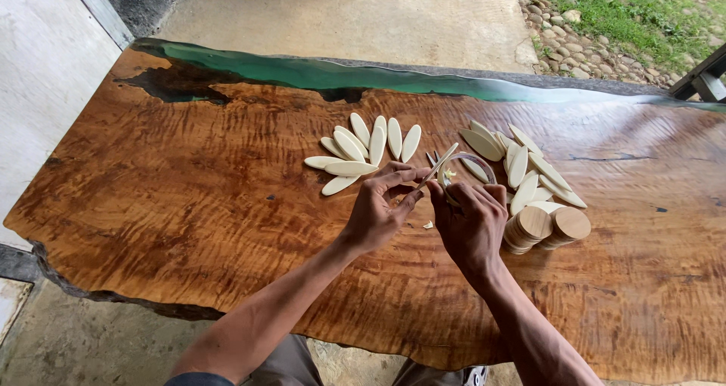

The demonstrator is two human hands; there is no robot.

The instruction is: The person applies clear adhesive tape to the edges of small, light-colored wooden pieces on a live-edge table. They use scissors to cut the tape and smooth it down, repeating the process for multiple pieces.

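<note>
Head view: left hand [376,212] pinched a petal [441,164], slanted up-right, beside right hand [473,223] gripping a ring [470,161].

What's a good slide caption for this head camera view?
Both hands, left hand and right hand, hold a pale oval wooden piece over a wood-and-resin table.

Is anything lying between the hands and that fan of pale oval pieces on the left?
Nothing visible. The left hand holds one oval piece upright over the wooden table, and the fan of oval pieces lies just beyond its fingers, with only bare wood between. The right hand is beside it.
</note>
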